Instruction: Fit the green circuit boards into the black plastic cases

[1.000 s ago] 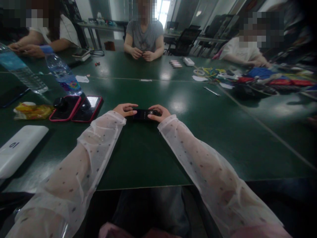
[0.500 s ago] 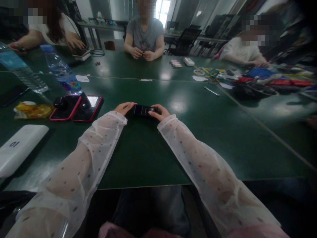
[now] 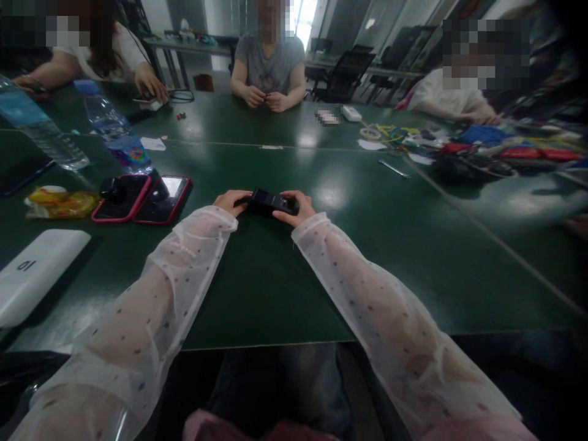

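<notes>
A small black handheld device (image 3: 266,198) with a little dark screen and controls at one end is before me at the table's middle. My right hand (image 3: 296,207) grips its right end between thumb and fingers. At the other end, the fingers of my left hand (image 3: 231,201) close on a small black part (image 3: 243,200); whether this part is joined to the device I cannot tell. Left of my hands lie two phones in red-pink cases (image 3: 163,199), one with a small black object (image 3: 111,188) on it.
On the left are two water bottles (image 3: 122,147), a yellow snack packet (image 3: 64,203) and a white power bank (image 3: 43,275). A wrench (image 3: 394,169) and a heap of cables and tools (image 3: 487,144) lie to the right. Several people sit around the green table (image 3: 390,233).
The left fingers, earlier stretched along the device's left end, are now curled around a black part there. The right thumb has slid lower, off the controls. The device has turned slightly.
</notes>
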The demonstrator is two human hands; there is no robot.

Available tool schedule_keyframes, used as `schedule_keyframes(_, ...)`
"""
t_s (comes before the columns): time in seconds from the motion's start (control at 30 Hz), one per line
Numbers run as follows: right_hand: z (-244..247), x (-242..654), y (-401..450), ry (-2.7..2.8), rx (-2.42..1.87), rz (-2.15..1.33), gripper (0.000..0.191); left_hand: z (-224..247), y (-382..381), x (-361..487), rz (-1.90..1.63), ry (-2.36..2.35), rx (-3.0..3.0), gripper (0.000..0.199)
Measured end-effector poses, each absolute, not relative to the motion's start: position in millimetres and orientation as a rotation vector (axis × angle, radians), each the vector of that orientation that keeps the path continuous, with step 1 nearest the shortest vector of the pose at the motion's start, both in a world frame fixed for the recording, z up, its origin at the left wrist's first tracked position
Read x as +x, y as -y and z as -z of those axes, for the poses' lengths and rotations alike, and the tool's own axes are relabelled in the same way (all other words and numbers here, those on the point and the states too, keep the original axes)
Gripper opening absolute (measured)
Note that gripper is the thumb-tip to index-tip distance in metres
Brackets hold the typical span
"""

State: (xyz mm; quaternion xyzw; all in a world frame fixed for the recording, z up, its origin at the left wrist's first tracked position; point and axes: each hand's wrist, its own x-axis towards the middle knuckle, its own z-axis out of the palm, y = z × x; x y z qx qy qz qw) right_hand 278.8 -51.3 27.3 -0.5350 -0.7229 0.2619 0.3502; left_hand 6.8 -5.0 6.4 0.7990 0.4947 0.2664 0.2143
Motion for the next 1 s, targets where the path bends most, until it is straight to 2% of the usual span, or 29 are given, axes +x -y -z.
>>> schedule_keyframes(0.13, -28, 275, 53, 1.862, -1.387, -0.64, 0.055, -8, 5, 8, -0.703, -1.385, 2.257, 0.048)
schedule_keyframes(0.3, -37, 286, 40, 1.58, -1.282, -0.758, 0.064, -8, 5, 7, -0.688, -1.366, 2.289, 0.043)
schedule_keyframes(0.47, -47, 319, 36, 1.605, -1.54, -0.324, 0.062, -8, 8, 9, -0.727, -1.387, 2.261, 0.04)
schedule_keyframes(0.53, -45, 328, 37, 1.6, -1.608, -0.255, 0.058, -7, 8, 10, -0.751, -1.408, 2.225, 0.04)
schedule_keyframes(0.8, -24, 324, 24, 1.605, -1.848, -0.323, 0.057, -20, 18, 11, -0.729, -1.49, 1.977, 0.059)
schedule_keyframes(0.9, -23, 324, 22, 1.607, -1.865, -0.329, 0.061, -26, 24, 13, -0.749, -1.504, 1.89, 0.073)
schedule_keyframes(1.0, -23, 324, 24, 1.606, -1.844, -0.324, 0.067, -28, 25, 13, -0.72, -1.423, 2.021, 0.079)
